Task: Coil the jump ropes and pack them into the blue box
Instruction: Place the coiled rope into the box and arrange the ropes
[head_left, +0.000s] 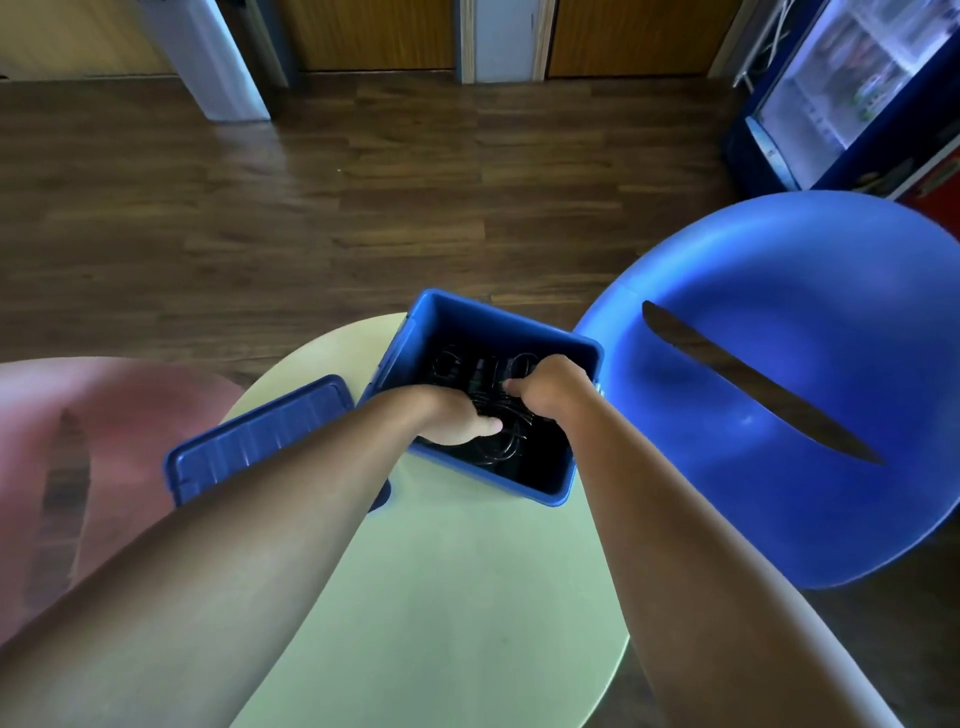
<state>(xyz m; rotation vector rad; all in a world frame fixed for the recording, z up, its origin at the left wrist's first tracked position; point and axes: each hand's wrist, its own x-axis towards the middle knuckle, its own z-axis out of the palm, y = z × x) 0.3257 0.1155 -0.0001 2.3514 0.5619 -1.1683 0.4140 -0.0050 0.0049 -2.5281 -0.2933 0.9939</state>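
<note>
The open blue box (540, 486) stands on a pale green round table (457, 597), near its far edge. Both my hands reach down into it. My left hand (457, 421) grips a coil of thin black jump rope (511, 439) at the box's near left. My right hand (550, 384) holds the same coil from the right, fingers curled down. More coiled black rope with dark handles (483, 366) lies deeper in the box, partly hidden by my hands.
The box's blue lid (260, 436) lies on the table to the left, partly under my left forearm. A blue chair (779, 374) stands close on the right, a pink chair (104, 426) on the left. Wooden floor lies beyond.
</note>
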